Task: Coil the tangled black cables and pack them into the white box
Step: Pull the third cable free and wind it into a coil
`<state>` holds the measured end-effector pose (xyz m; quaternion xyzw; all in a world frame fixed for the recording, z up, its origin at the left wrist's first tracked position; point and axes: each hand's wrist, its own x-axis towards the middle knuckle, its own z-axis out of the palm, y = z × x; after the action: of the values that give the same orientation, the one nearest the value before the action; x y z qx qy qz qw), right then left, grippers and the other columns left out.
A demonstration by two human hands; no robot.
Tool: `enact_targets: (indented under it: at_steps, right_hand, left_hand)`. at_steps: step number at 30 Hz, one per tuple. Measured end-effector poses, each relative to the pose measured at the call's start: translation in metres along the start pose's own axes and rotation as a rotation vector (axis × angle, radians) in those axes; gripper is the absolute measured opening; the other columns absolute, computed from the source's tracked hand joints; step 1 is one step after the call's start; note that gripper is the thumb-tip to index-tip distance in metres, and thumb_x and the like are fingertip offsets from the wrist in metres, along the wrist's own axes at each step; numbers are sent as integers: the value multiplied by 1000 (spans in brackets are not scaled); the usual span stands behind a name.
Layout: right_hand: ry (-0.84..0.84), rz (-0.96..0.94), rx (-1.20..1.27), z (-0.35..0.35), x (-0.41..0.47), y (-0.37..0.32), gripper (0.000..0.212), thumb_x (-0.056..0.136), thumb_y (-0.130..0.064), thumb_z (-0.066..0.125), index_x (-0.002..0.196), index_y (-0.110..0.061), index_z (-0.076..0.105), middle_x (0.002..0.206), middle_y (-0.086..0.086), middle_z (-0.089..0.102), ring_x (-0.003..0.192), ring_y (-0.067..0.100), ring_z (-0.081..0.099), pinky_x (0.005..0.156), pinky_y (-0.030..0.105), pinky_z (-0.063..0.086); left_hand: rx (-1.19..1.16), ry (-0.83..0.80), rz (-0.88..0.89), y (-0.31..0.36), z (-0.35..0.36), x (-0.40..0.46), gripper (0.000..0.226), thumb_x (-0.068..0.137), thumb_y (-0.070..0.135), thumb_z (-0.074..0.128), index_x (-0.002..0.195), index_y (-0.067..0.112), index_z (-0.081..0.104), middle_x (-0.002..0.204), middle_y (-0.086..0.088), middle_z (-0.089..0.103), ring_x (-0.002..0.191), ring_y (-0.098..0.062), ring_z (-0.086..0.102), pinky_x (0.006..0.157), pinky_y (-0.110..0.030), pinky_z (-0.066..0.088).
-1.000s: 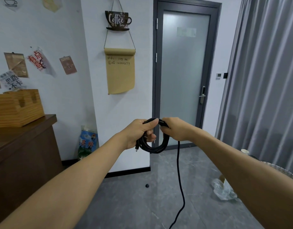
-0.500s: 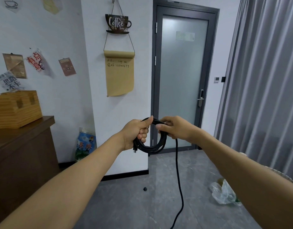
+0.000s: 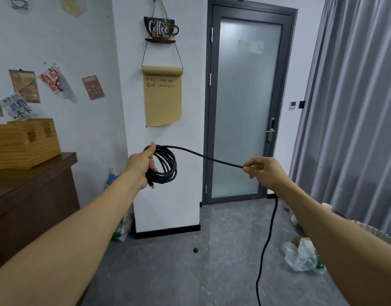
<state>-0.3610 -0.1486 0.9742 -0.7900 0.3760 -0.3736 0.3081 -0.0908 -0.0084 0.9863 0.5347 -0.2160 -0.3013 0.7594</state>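
While the left hand (image 3: 139,165) grips the coiled black cable (image 3: 164,165), the right hand (image 3: 264,171) pinches its loose end. More cable hangs to the floor (image 3: 190,272).

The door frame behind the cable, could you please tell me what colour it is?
Dark grey, around a frosted glass panel; the door frame shows best in the head view.

Readable signs I see on the wall

The cup-shaped plaque (image 3: 160,29) reads "Coffee Time"; the brown paper roll (image 3: 162,96) hanging below it has handwritten "WiFi" and "12345679"; left of it, a small card (image 3: 92,87) reads "COFFEE".
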Motion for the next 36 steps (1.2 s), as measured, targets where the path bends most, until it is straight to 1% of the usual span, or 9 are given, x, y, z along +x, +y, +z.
enact_targets:
  at_steps: [4,7,10,15,21,24,28,32,36]
  right_hand:
    - [66,-106,-352,16,-1,-23,13,89,-19,59,92,-20,72,79,-3,66,80,21,63,72,32,51]
    - [-49,-294,-731,29,-5,-51,20,88,-18,52,92,-23,71,88,-4,70,85,22,64,65,28,48]
    - [-199,-415,-835,41,-9,-75,21,88,-20,52,94,-25,71,94,-4,70,87,20,63,65,28,47]
    - [-346,-468,-625,49,-11,-97,14,88,-27,58,93,-25,71,95,-7,70,91,14,59,78,35,51]
    - [-310,-464,-370,46,-7,-94,6,85,-23,66,80,-20,69,77,-8,65,65,7,51,65,27,44]
    - [-230,-392,-249,43,-5,-90,17,73,-27,78,73,-17,64,65,-10,58,58,4,49,58,20,38]
    - [-146,-302,-227,39,-1,-83,34,62,-36,84,73,-15,61,64,-5,56,59,9,49,58,23,40]
    - [-178,-269,-165,37,0,-79,31,68,-31,81,75,-8,63,59,-2,51,54,10,43,54,20,35]
    - [-256,-262,-120,38,1,-75,23,82,-27,69,83,-4,64,68,7,56,62,16,46,62,28,39]
  left_hand:
    - [327,160,195,-2,9,-2,41,90,41,59,68,7,49,45,-3,51,47,-19,46,54,-27,40]
    - [520,175,346,-1,20,-8,40,92,42,53,88,3,55,61,-7,56,50,-16,54,50,-26,38]
    - [639,152,422,-4,30,-12,41,91,43,54,90,3,55,61,-4,58,50,-15,58,52,-26,41]
    - [775,-29,437,-15,45,-22,39,90,43,57,78,5,57,57,-1,62,38,-2,54,53,-24,40]
    - [668,-319,324,-23,55,-37,46,92,46,50,63,10,53,55,-5,62,53,-19,60,62,-29,49]
    - [545,-431,233,-25,58,-48,53,94,52,42,62,10,51,51,-1,56,43,-11,57,52,-21,47]
    - [391,-538,53,-27,63,-56,53,92,57,39,61,14,43,50,2,43,39,-10,45,45,-19,42]
    - [343,-590,-63,-25,63,-57,51,90,60,39,62,18,42,47,7,36,38,-8,37,44,-18,39]
    - [378,-611,-78,-20,57,-57,39,89,51,50,69,17,50,45,9,34,38,-6,33,48,-18,34]
